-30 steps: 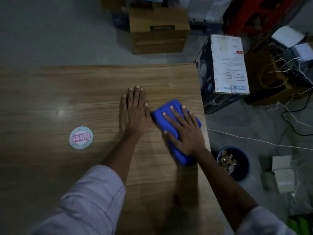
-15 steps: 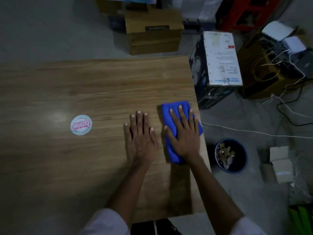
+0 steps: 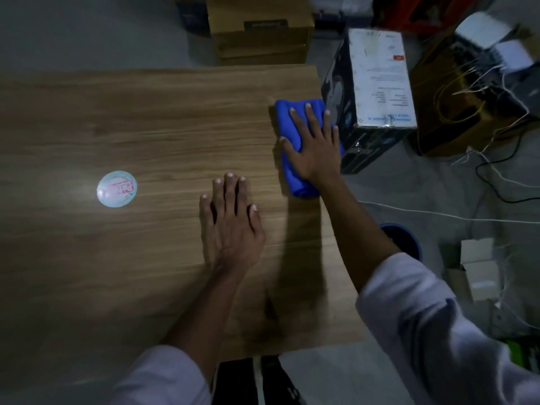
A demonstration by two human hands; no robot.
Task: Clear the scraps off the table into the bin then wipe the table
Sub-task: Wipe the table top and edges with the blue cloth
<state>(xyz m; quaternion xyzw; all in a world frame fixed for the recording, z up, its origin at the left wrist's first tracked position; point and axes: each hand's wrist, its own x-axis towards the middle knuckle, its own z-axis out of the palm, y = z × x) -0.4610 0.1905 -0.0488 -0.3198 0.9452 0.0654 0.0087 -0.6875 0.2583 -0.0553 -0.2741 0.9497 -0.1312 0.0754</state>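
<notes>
A folded blue cloth (image 3: 287, 124) lies on the wooden table (image 3: 140, 118) close to its right edge. My right hand (image 3: 314, 141) presses flat on the cloth with fingers spread. My left hand (image 3: 232, 223) rests flat on the bare wood nearer to me, left of the cloth, holding nothing. A dark blue bin (image 3: 404, 239) stands on the floor beside the table's right edge, mostly hidden behind my right forearm.
A round sticker (image 3: 117, 188) is on the table at the left. On the floor to the right are a black-and-white carton (image 3: 377, 80), a brown box (image 3: 260, 30), loose wires (image 3: 496, 176) and small white boxes (image 3: 479, 270).
My right hand has slid the blue cloth away from me along the table's right edge. My left hand stays flat on the wood.
</notes>
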